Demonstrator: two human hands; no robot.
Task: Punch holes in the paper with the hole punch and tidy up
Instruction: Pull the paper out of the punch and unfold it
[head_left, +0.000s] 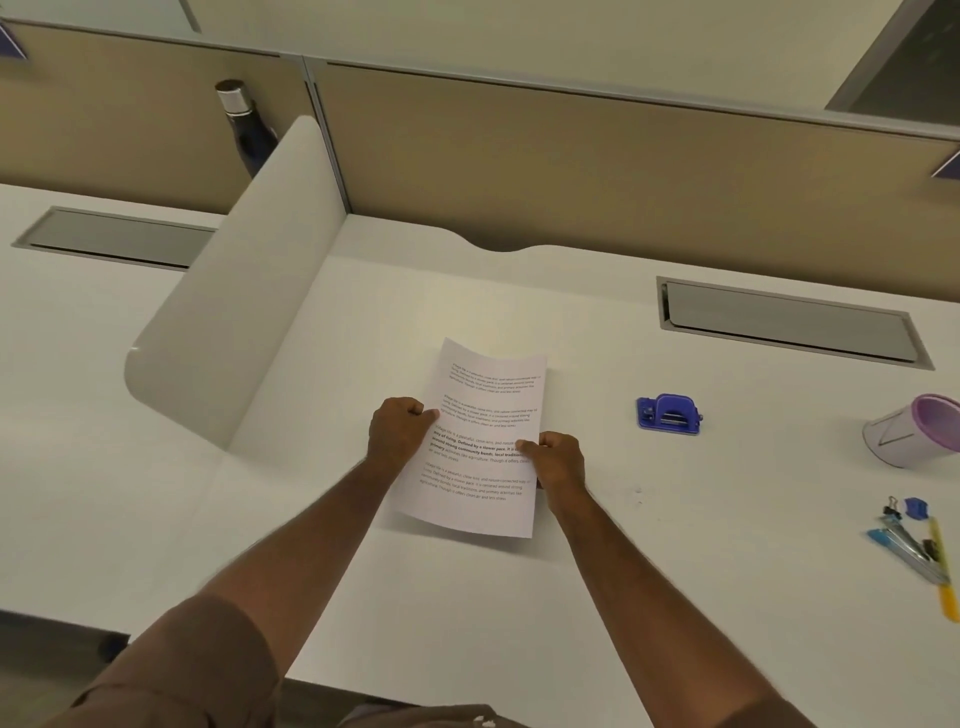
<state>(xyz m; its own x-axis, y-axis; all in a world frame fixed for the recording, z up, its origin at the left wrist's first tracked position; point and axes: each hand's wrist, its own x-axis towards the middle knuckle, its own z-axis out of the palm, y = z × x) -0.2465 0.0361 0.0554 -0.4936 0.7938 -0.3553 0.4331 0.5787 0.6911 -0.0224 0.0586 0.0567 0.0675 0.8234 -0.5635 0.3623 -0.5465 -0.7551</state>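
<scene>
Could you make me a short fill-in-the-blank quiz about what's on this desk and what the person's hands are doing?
1. Both hands, the left hand and the right hand, hold a printed sheet of ____.
2. The hole punch on the desk is ____ in colour.
3. The hole punch sits to the ____ of the sheet, untouched.
4. The pale cup with the purple rim is lying on its ____.

Missing words: paper; blue; right; side
</scene>
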